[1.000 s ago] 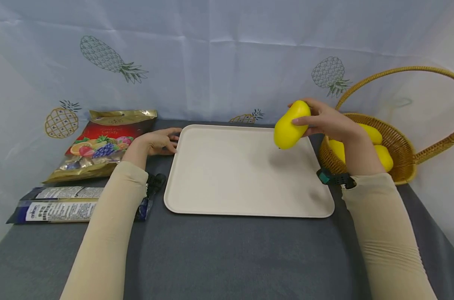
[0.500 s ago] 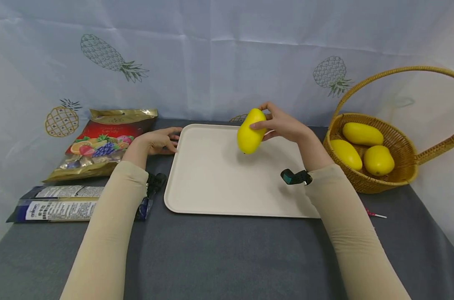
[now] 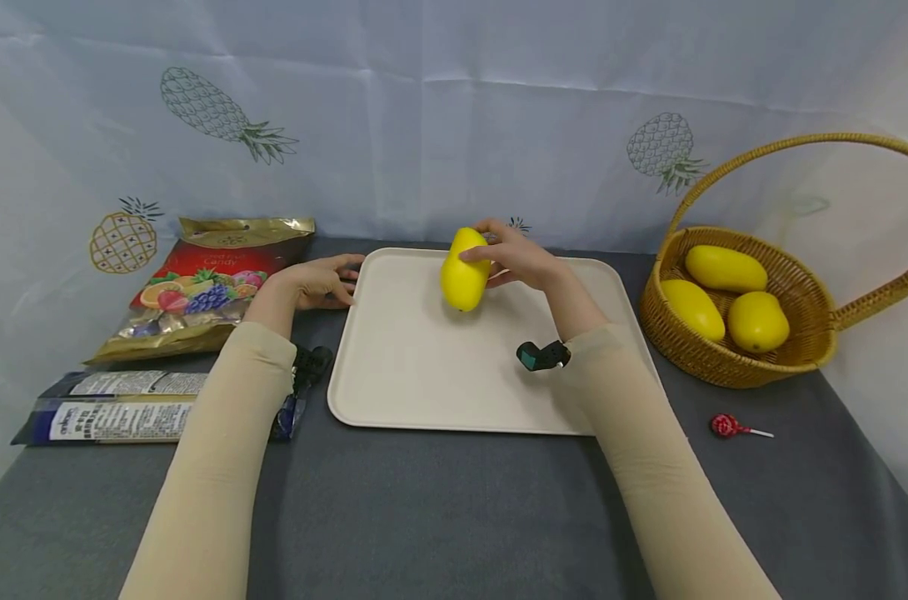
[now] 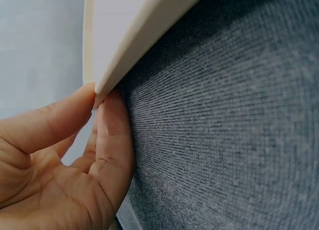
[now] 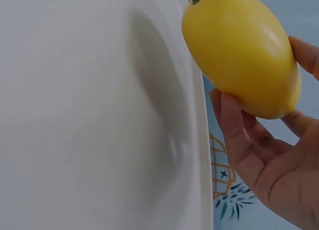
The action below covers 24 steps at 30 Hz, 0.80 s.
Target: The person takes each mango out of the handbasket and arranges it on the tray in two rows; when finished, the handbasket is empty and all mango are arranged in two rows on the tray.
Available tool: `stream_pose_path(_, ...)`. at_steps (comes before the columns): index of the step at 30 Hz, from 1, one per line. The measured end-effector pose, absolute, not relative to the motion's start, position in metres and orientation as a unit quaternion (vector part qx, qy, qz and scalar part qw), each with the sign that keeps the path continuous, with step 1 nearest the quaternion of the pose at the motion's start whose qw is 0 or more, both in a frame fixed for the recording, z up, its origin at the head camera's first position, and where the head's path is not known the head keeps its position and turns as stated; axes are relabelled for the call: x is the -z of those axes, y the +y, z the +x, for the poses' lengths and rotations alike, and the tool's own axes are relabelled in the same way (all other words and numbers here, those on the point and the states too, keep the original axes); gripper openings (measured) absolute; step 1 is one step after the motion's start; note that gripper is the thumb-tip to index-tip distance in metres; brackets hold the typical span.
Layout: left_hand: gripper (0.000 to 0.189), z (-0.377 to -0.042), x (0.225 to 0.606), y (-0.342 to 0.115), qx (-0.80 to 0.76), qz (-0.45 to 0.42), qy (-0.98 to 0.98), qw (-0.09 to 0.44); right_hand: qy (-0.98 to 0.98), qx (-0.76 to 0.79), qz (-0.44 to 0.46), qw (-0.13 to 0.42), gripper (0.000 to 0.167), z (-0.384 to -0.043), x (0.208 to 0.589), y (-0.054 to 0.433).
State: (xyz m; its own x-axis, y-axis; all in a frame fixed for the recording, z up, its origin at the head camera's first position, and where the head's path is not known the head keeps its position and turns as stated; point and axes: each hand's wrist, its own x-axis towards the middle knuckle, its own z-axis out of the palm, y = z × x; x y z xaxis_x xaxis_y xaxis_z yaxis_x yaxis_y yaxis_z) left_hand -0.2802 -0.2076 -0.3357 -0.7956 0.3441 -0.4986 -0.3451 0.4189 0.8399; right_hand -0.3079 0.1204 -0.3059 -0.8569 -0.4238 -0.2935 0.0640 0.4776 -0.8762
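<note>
A yellow mango (image 3: 463, 271) is in my right hand (image 3: 517, 257), which grips it with thumb and fingers over the back half of a cream tray (image 3: 461, 367). In the right wrist view the mango (image 5: 244, 53) hangs above the tray's surface and casts a shadow on it; a small green stem spot shows at one end. My left hand (image 3: 315, 283) is at the tray's left edge. Close up in the left wrist view, its thumb and fingers (image 4: 112, 135) pinch the rim of the tray (image 4: 134, 33).
On the right stands a wicker basket (image 3: 724, 367) with a tall handle and three mangoes (image 3: 726, 268) inside. A red lollipop (image 3: 726, 426) lies before it. At left are a candy bag (image 3: 207, 287) and a long dark packet (image 3: 124, 408). A patterned curtain (image 3: 439, 125) hangs behind.
My right hand has carried the mango leftward from beside the basket to over the tray's back left part. The basket's mangoes and the lollipop have come into sight. My left hand stays put.
</note>
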Motion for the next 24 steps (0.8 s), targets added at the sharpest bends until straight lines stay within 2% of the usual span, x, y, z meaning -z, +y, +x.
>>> stream_pose_path(24, 0.091, -0.281, 0.337, -0.208, -0.541, 0.006, 0.777, 0.321, 0.828, 0.506, -0.029, 0.24, 0.061, -0.318, 0.33, 0.073)
